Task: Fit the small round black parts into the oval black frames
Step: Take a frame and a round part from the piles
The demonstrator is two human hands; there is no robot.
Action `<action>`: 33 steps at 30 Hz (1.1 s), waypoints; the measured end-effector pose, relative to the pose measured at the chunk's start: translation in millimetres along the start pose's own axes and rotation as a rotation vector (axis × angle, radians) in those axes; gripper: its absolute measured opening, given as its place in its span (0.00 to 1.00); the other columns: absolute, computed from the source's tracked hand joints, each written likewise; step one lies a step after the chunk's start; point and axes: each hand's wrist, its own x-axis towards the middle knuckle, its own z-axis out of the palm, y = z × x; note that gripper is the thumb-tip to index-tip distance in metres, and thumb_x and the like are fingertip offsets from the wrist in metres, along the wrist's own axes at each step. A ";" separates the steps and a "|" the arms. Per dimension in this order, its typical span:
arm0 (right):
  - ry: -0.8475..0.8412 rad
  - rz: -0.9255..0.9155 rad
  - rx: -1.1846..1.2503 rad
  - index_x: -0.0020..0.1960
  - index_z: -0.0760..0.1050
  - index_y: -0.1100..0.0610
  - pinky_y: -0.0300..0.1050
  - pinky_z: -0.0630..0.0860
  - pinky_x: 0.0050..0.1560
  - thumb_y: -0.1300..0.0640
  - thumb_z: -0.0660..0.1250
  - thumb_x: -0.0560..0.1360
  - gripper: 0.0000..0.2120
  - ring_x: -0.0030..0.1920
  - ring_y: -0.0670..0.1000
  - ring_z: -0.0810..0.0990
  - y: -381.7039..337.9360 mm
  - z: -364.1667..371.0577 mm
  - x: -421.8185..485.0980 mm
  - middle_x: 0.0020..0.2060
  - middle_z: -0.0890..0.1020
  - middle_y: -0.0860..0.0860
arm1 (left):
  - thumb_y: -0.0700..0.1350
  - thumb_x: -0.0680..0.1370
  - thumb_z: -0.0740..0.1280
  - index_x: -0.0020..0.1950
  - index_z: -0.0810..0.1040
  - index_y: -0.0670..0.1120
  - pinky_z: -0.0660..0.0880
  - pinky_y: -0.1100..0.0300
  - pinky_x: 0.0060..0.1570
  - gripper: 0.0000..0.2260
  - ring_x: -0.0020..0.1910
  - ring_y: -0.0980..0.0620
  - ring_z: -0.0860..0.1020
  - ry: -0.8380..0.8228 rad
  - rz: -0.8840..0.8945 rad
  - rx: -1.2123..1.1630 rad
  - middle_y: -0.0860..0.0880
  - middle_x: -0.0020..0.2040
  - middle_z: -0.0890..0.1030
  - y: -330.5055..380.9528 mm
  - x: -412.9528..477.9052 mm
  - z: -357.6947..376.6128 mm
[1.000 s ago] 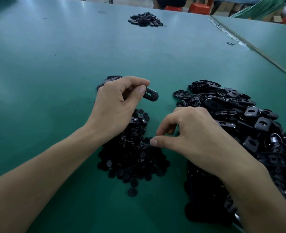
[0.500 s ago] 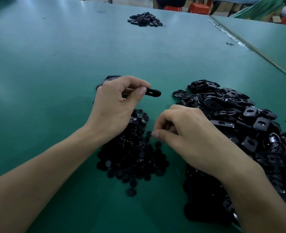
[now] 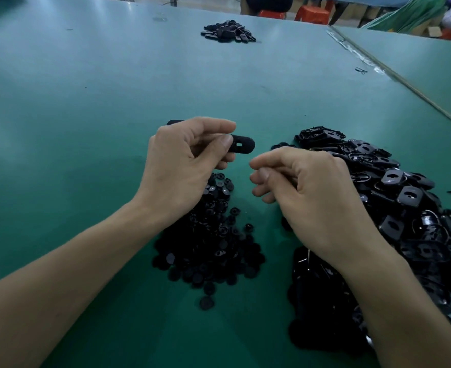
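From my end, the round parts pile [image 3: 208, 245] sits on the table [image 3: 86, 102]. The frames heap [image 3: 404, 208] lies just right of it, a smaller heap [image 3: 228, 31] far behind it, a single frame [image 3: 241, 146] held just behind it.

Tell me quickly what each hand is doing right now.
Left hand: pinches an oval black frame.
Right hand: curled; whether it holds anything cannot be told.

The head-worn camera looks forward and down, close above the left hand [image 3: 181, 166] and right hand [image 3: 317, 200].
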 end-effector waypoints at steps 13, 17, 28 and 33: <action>0.104 -0.005 -0.068 0.46 0.83 0.48 0.30 0.70 0.40 0.57 0.71 0.77 0.05 0.37 0.41 0.78 0.6 -2.8 3.0 0.38 0.82 0.44 | 0.30 0.75 0.71 0.48 0.83 0.46 0.81 0.63 0.41 0.11 0.40 0.51 0.86 -0.026 -0.100 -0.123 0.47 0.41 0.87 10.2 -3.4 5.4; 0.134 0.011 -0.018 0.43 0.78 0.47 0.38 0.76 0.39 0.58 0.70 0.78 0.08 0.37 0.45 0.81 -1.4 -2.7 4.0 0.34 0.82 0.44 | 0.29 0.75 0.71 0.48 0.83 0.45 0.81 0.64 0.40 0.11 0.40 0.51 0.86 -0.043 -0.120 -0.145 0.48 0.41 0.87 11.7 -3.1 4.7; 0.105 0.063 0.155 0.45 0.77 0.47 0.50 0.80 0.45 0.60 0.69 0.78 0.08 0.41 0.49 0.83 0.2 -4.5 4.6 0.37 0.83 0.45 | 0.30 0.75 0.72 0.47 0.82 0.44 0.81 0.63 0.38 0.09 0.39 0.50 0.86 -0.084 -0.150 -0.228 0.47 0.38 0.87 13.1 -4.2 4.8; 0.126 0.101 0.267 0.44 0.78 0.49 0.39 0.77 0.39 0.60 0.71 0.76 0.07 0.38 0.46 0.84 1.6 -5.8 6.5 0.36 0.85 0.47 | 0.30 0.75 0.71 0.48 0.82 0.43 0.81 0.63 0.38 0.09 0.38 0.50 0.86 -0.102 -0.161 -0.257 0.47 0.38 0.86 15.3 -4.5 5.0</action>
